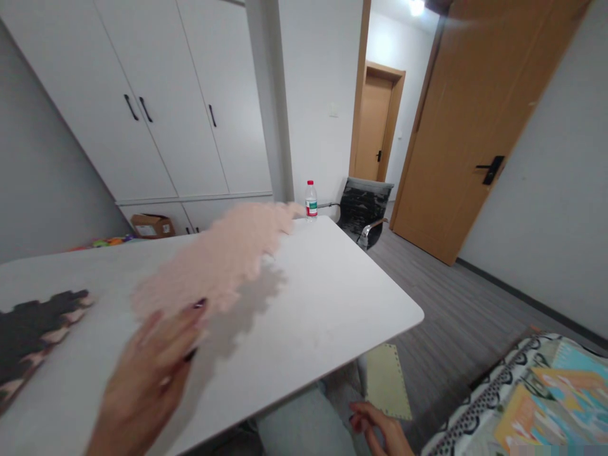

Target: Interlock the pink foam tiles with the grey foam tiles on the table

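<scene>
My left hand [147, 380] is over the white table [332, 297], closed on the near end of a pale pink knitted piece [223, 253]. The piece is lifted off the table, blurred by motion, and casts a shadow beneath it. My right hand [377, 427] hangs below the table's edge near my lap with its fingers loosely curled and nothing visible in them. A dark knitted piece with pink edging [33, 332] lies at the table's left edge.
A water bottle [311, 200] stands at the table's far corner. Behind it is a black chair [365, 209]. White cupboards, a cardboard box [152, 225] and brown doors line the room. A patterned cushion [522, 399] lies at the lower right.
</scene>
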Demonstrator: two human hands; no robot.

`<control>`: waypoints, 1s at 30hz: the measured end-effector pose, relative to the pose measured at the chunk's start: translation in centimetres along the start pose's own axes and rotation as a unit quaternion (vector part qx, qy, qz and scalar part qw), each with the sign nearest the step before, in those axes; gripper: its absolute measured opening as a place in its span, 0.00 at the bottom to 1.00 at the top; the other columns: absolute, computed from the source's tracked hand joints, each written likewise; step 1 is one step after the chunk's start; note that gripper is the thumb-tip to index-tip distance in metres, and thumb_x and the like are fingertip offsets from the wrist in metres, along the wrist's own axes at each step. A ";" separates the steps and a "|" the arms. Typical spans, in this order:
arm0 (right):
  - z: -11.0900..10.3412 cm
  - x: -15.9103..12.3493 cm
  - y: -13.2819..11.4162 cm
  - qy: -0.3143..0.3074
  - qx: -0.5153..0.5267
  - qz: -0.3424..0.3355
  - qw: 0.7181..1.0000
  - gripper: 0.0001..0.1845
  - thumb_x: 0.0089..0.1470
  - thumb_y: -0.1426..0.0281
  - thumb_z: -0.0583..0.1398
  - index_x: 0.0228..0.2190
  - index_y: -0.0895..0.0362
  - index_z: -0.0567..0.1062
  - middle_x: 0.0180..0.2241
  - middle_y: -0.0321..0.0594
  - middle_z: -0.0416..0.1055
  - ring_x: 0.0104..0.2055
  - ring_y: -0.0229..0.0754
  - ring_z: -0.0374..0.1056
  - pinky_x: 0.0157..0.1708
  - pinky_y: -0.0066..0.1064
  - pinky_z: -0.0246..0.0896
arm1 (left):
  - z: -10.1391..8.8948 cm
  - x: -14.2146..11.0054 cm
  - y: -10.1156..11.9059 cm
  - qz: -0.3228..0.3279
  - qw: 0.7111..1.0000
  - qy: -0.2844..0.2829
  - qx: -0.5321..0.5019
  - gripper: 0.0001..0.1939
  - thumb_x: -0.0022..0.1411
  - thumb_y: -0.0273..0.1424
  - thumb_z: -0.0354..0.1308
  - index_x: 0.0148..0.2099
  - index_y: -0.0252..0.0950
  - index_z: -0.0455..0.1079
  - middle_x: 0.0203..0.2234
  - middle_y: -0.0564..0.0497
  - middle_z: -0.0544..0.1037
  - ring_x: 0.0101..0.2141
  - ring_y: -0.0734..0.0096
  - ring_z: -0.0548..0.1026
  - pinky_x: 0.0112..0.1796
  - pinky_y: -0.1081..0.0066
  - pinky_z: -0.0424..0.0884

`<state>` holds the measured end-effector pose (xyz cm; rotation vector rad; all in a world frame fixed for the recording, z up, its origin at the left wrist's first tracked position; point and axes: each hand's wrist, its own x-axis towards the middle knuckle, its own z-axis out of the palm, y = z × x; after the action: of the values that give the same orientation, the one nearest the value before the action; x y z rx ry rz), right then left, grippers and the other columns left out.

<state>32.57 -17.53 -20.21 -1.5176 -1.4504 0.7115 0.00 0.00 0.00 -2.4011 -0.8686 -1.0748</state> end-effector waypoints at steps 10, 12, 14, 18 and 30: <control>-6.3 2.0 -3.3 0.228 -0.065 -0.107 0.966 0.13 0.59 0.69 0.50 0.43 0.52 0.72 0.37 0.40 0.72 0.36 0.39 0.69 0.37 0.29 0.65 | 9.7 -1.0 10.9 0.110 0.938 -0.298 -0.136 0.28 0.59 0.19 0.46 0.59 0.47 0.56 0.60 0.54 0.61 0.61 0.63 0.54 0.58 0.51 0.56; -7.8 3.8 -3.4 0.287 -0.120 -0.123 0.942 0.12 0.58 0.68 0.51 0.41 0.52 0.72 0.39 0.41 0.70 0.41 0.42 0.68 0.41 0.34 0.63 | 9.4 -0.5 11.2 0.087 0.927 -0.324 -0.169 0.28 0.59 0.18 0.43 0.59 0.47 0.55 0.61 0.55 0.59 0.62 0.64 0.50 0.58 0.48 0.53; -9.6 6.1 -3.0 0.323 -0.182 -0.109 0.922 0.14 0.58 0.65 0.51 0.42 0.53 0.71 0.45 0.44 0.67 0.48 0.46 0.63 0.48 0.41 0.59 | 9.0 0.2 11.3 0.065 0.914 -0.348 -0.199 0.28 0.58 0.18 0.42 0.58 0.47 0.54 0.62 0.56 0.56 0.63 0.66 0.47 0.59 0.45 0.49; -12.4 10.8 -0.6 0.328 -0.276 -0.059 0.902 0.24 0.57 0.57 0.50 0.48 0.58 0.69 0.55 0.52 0.58 0.58 0.53 0.53 0.54 0.50 0.50 | 8.7 1.5 11.7 0.017 0.895 -0.377 -0.237 0.26 0.56 0.20 0.43 0.55 0.46 0.56 0.62 0.57 0.56 0.63 0.68 0.44 0.60 0.43 0.42; -13.4 12.0 2.1 0.269 -0.294 0.024 0.917 0.29 0.55 0.49 0.48 0.49 0.54 0.66 0.52 0.47 0.65 0.55 0.55 0.58 0.55 0.61 0.36 | 9.9 3.5 12.4 -0.027 0.866 -0.390 -0.313 0.19 0.51 0.21 0.46 0.44 0.45 0.61 0.60 0.60 0.60 0.63 0.70 0.46 0.60 0.43 0.34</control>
<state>47.09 -8.49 -14.20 -2.0026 -1.2433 -0.1612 15.39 -2.39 -4.67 -3.4867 -0.9031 -0.3708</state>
